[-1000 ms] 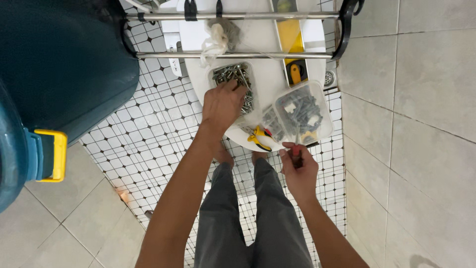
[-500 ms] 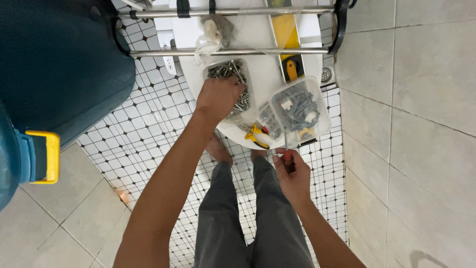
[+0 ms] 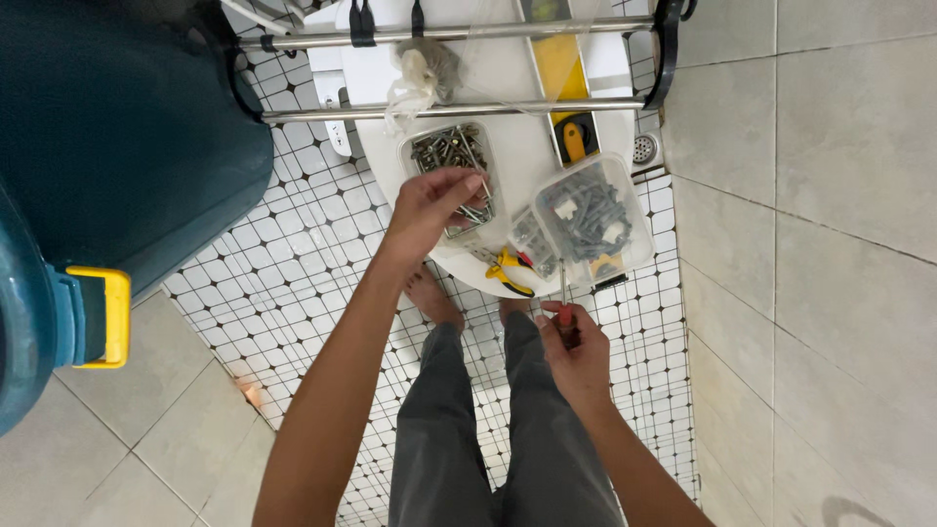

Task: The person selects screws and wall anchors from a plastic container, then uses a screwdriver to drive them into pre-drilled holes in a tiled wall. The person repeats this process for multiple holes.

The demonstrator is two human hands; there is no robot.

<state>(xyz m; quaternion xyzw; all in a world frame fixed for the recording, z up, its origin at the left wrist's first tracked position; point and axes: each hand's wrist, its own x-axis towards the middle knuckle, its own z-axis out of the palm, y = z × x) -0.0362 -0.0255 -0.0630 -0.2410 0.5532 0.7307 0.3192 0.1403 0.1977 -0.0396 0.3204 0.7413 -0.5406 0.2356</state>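
Two hands working over a white round surface [image 3: 508, 161]. Since a moment ago, left hand [image 3: 429, 207] having slid up from the surface's near edge, now reaching into the clear tub of screws [image 3: 451, 156], fingertips drawn together and pinching among the screws at the tub's near end; whether a screw is actually caught, impossible to tell. Right hand [image 3: 576, 349] staying low and near the body, closed around a red-handled screwdriver [image 3: 564, 310], shaft pointing up toward the lidded tub of grey wall plugs [image 3: 590, 217]. Lying between the two tubs, yellow-handled pliers [image 3: 506, 270], untouched. Judging by this, picking a fastener now underway.
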